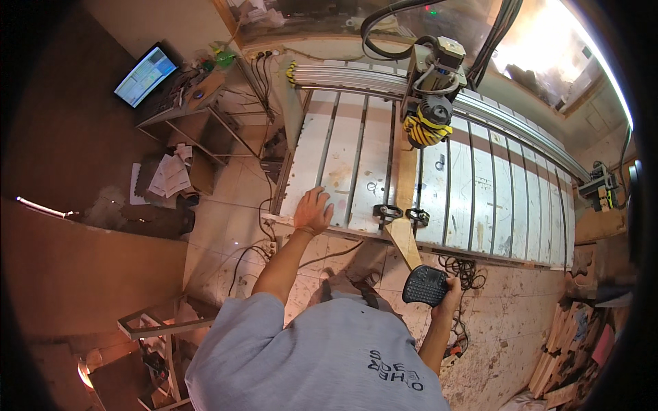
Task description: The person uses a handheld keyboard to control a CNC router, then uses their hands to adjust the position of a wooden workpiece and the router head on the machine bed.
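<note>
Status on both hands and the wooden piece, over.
Left hand on machine bed. Right hand gripping black keyboard. Wooden piece between two black clamps; spindle head beyond them.

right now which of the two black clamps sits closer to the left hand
The left black clamp, left of the long pale wooden board; the right black clamp is on its right.

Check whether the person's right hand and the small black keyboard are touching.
Touching. The head view shows it: the right hand grips the right edge of the small black keyboard, with no gap between them.
</note>
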A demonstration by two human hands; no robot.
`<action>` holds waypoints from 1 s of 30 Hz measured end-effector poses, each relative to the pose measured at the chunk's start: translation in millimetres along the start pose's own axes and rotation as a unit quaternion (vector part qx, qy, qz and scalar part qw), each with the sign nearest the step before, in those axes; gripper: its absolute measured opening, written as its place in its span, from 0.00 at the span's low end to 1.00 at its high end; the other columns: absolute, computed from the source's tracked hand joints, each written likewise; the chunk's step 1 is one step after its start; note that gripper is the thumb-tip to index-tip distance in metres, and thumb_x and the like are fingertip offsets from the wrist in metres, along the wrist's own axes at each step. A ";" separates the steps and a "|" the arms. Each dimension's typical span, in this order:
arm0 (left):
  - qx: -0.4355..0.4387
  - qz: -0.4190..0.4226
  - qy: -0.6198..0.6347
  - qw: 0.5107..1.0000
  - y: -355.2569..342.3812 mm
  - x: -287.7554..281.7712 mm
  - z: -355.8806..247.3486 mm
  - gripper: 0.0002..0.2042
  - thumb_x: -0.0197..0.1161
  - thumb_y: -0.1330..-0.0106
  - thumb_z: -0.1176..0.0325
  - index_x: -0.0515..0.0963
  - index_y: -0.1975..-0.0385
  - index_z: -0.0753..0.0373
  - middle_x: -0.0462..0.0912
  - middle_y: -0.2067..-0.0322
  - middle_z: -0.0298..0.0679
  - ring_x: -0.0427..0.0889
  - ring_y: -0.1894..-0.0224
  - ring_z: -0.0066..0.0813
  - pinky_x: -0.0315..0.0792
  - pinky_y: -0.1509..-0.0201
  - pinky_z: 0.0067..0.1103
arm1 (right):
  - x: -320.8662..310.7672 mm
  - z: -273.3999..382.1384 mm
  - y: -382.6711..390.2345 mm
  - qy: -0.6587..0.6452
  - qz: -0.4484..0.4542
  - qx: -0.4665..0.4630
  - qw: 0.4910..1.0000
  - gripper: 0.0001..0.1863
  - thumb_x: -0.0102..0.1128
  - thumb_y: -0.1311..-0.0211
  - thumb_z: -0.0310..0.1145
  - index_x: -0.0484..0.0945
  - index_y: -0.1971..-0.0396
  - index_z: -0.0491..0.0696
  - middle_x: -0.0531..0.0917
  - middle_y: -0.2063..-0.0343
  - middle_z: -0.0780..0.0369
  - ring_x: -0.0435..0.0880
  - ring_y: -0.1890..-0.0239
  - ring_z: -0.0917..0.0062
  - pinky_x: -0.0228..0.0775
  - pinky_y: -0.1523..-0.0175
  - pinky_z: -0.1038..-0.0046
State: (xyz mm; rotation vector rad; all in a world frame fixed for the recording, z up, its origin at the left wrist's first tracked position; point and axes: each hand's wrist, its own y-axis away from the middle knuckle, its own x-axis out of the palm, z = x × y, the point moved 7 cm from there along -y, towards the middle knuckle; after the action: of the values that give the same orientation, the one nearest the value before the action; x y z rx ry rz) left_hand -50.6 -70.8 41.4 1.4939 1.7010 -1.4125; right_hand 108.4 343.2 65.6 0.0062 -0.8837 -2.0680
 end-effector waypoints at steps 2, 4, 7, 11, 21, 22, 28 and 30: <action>0.009 -0.004 0.013 1.000 -0.8 0.4 -4.1 0.15 0.62 0.36 0.62 0.75 0.52 0.61 0.73 0.45 0.49 0.74 0.45 0.50 0.70 0.42 0.39 | 1.3 1.9 1.7 0.003 -0.015 -0.001 1.000 0.09 0.53 0.43 0.35 0.79 0.72 0.46 0.82 0.74 0.64 0.81 0.74 0.75 0.75 0.67 0.73; 0.006 -0.006 0.010 1.000 -0.8 0.2 -4.1 0.15 0.62 0.36 0.62 0.75 0.52 0.61 0.73 0.45 0.49 0.74 0.45 0.50 0.70 0.42 0.40 | 1.3 3.4 3.5 -0.003 -0.030 -0.009 1.000 0.08 0.53 0.43 0.35 0.78 0.72 0.46 0.81 0.75 0.65 0.81 0.75 0.76 0.75 0.68 0.74; 0.005 -0.005 0.004 1.000 0.4 2.5 -4.1 0.15 0.62 0.36 0.62 0.75 0.52 0.61 0.73 0.45 0.49 0.74 0.46 0.51 0.70 0.42 0.40 | -3.3 2.5 -1.7 -0.013 -0.036 -0.022 0.999 0.07 0.53 0.43 0.34 0.77 0.73 0.48 0.80 0.76 0.66 0.80 0.76 0.76 0.75 0.68 0.74; 0.007 -0.006 0.003 1.000 -0.2 2.8 -4.0 0.15 0.61 0.35 0.62 0.75 0.52 0.62 0.73 0.45 0.49 0.74 0.46 0.51 0.70 0.42 0.40 | -17.4 -6.6 -16.4 0.006 0.001 -0.012 1.000 0.14 0.50 0.42 0.34 0.80 0.64 0.41 0.83 0.70 0.62 0.82 0.70 0.74 0.75 0.60 0.73; 0.009 -0.010 0.013 1.000 -5.2 -3.4 -11.2 0.14 0.63 0.37 0.66 0.75 0.55 0.63 0.74 0.47 0.49 0.75 0.48 0.52 0.70 0.43 0.39 | -21.1 -9.7 -18.1 0.010 -0.016 -0.012 1.000 0.16 0.51 0.43 0.34 0.81 0.61 0.41 0.82 0.70 0.62 0.81 0.69 0.75 0.74 0.60 0.73; 0.009 -0.010 0.012 1.000 -5.1 -3.6 -11.1 0.14 0.63 0.37 0.66 0.75 0.55 0.63 0.74 0.47 0.49 0.75 0.48 0.52 0.70 0.43 0.39 | -21.2 -10.2 -18.5 0.006 -0.018 -0.016 1.000 0.16 0.51 0.43 0.35 0.81 0.61 0.41 0.82 0.70 0.62 0.81 0.69 0.75 0.74 0.60 0.73; 0.001 0.005 0.011 1.000 -4.2 -1.4 -8.5 0.14 0.61 0.35 0.64 0.75 0.53 0.62 0.73 0.46 0.49 0.73 0.46 0.52 0.69 0.41 0.39 | -20.8 -11.1 -17.8 0.011 -0.007 -0.012 1.000 0.15 0.50 0.43 0.34 0.81 0.62 0.42 0.82 0.71 0.63 0.81 0.71 0.75 0.74 0.63 0.74; -0.001 0.005 0.011 1.000 -4.8 -2.1 -9.1 0.14 0.61 0.35 0.64 0.75 0.53 0.62 0.73 0.45 0.49 0.73 0.46 0.51 0.69 0.41 0.39 | -20.8 -10.7 -17.8 0.015 -0.007 -0.011 1.000 0.15 0.50 0.43 0.34 0.81 0.63 0.42 0.82 0.72 0.63 0.81 0.72 0.75 0.74 0.64 0.74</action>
State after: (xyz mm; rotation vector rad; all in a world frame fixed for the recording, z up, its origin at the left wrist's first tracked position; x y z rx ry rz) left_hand -51.9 -63.0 48.3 1.5208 1.7035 -1.3945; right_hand 112.1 358.5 40.8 0.0306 -0.8448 -2.0851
